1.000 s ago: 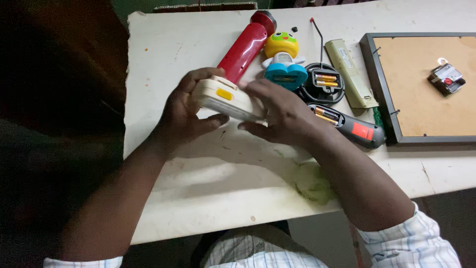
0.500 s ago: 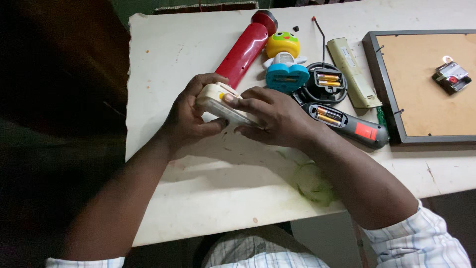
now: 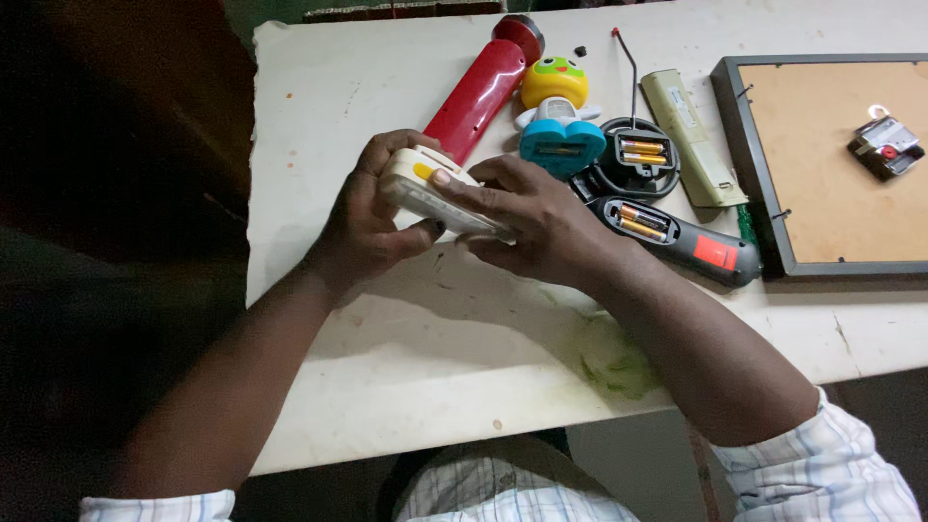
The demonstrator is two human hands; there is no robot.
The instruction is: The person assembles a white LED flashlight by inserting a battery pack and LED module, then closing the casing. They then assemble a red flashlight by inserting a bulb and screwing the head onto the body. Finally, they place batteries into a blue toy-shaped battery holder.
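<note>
Both my hands hold a cream-coloured plastic device (image 3: 425,188) with a yellow button, a little above the white table (image 3: 387,367). My left hand (image 3: 372,227) wraps around its left end from below. My right hand (image 3: 536,222) covers its right part, with a finger resting beside the yellow button. Most of the device's right end is hidden under my right fingers.
Behind my hands lie a red flashlight (image 3: 478,92), a yellow and blue toy (image 3: 556,111), a round black device with batteries showing (image 3: 633,159), a black and red tool (image 3: 677,237) and a pale remote (image 3: 691,140). A framed board (image 3: 831,164) lies right. A green stain (image 3: 614,358) marks the front.
My hands and the cream device have shifted slightly, and my right fingers have slid further along the device's top toward the yellow button. Nothing else on the table has moved.
</note>
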